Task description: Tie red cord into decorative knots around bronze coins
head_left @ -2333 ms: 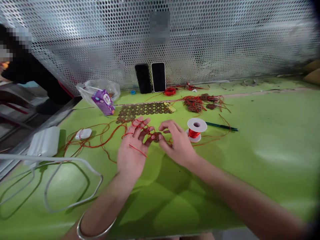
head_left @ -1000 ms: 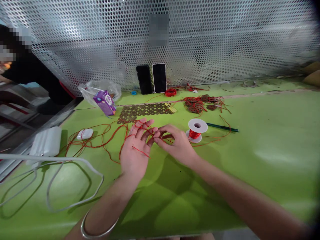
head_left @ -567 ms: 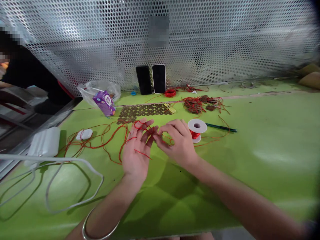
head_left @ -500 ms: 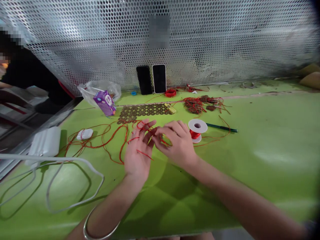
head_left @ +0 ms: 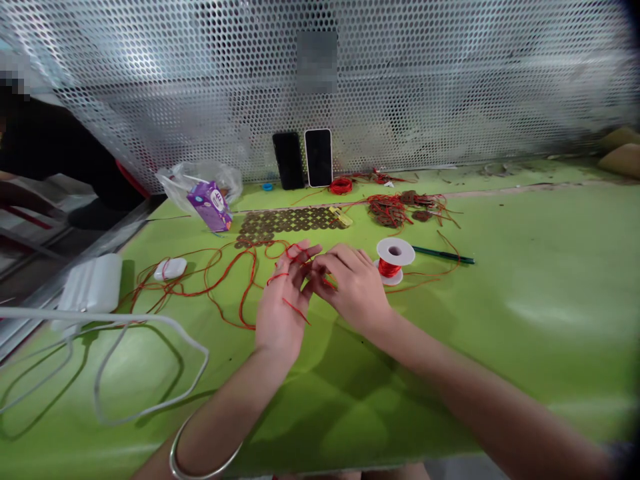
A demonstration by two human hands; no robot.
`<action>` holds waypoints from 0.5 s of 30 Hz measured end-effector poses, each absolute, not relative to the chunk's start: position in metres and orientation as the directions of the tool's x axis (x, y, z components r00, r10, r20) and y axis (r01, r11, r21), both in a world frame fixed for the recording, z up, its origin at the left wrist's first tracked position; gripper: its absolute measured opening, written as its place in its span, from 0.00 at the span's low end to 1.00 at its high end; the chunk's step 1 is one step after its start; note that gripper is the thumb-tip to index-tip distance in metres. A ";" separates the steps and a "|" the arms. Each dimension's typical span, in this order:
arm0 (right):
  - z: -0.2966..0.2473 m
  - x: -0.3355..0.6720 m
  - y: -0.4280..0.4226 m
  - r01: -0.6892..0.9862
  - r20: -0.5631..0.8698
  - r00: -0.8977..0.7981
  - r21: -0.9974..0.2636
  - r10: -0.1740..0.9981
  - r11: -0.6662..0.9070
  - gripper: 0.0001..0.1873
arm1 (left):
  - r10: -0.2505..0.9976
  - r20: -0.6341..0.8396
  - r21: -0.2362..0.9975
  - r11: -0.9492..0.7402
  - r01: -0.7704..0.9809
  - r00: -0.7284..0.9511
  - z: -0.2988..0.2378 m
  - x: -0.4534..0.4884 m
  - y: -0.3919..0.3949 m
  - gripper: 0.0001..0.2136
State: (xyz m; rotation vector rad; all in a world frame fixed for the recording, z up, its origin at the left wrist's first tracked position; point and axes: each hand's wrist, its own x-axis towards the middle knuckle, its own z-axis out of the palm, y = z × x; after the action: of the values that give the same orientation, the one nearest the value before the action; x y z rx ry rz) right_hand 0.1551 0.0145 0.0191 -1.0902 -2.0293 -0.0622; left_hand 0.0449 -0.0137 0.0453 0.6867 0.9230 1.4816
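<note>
My left hand [head_left: 284,307] is palm up over the green table, with red cord [head_left: 296,309] looped round its fingers and lying across the palm. Against its fingertips, my right hand [head_left: 353,285] pinches the same cord between thumb and forefinger. The exact spot where the fingers meet is partly hidden. Long loops of red cord [head_left: 243,293] trail from the left hand across the table. Just right of my right hand stands a white spool [head_left: 395,252] wound with red cord. Beyond the hands lie rows of brown coin-like discs [head_left: 280,221].
A yellow cutter [head_left: 341,216] lies by the discs; a pile of corded discs [head_left: 389,211] sits farther right. Around the table are a dark green pen [head_left: 445,255], two phones [head_left: 319,158], a purple box [head_left: 210,205], a white charger [head_left: 94,283] with cable, and a person [head_left: 55,147] at left.
My left hand has shifted slightly right, closer to my right hand, its fingers curling in a little more. The right hand keeps its pinch. The person at left has moved slightly.
</note>
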 end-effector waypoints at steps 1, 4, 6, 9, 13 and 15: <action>0.020 0.155 0.014 0.707 0.672 -0.280 -0.338 0.685 0.621 0.03 | 0.987 -0.104 0.849 0.024 -0.528 -0.123 0.046 0.044 -0.013 0.10; 0.022 0.155 0.014 0.666 0.667 -0.228 -0.425 0.710 0.613 0.05 | 0.985 -0.131 0.835 0.046 -0.548 -0.117 0.047 0.040 -0.011 0.11; 0.022 0.156 0.015 0.640 0.662 -0.199 -0.470 0.722 0.607 0.05 | 0.984 -0.139 0.832 0.056 -0.552 -0.110 0.047 0.039 -0.011 0.10; 0.022 0.158 0.017 0.652 0.658 -0.193 -0.469 0.728 0.596 0.05 | 0.984 -0.145 0.831 0.063 -0.552 -0.106 0.046 0.038 -0.011 0.10; 0.026 0.163 0.020 0.702 0.646 -0.273 -0.373 0.713 0.607 0.05 | 0.977 -0.178 0.821 0.079 -0.566 -0.121 0.047 0.039 -0.011 0.11; 0.028 0.165 0.021 0.695 0.626 -0.320 -0.356 0.711 0.625 0.05 | 0.974 -0.185 0.814 0.078 -0.575 -0.130 0.048 0.039 -0.011 0.11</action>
State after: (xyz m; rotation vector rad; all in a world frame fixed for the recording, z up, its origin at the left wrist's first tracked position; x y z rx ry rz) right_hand 0.1653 0.0207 0.0283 -1.0992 -2.0639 0.0274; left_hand 0.0387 -0.0107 0.0480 0.5672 0.9354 1.4598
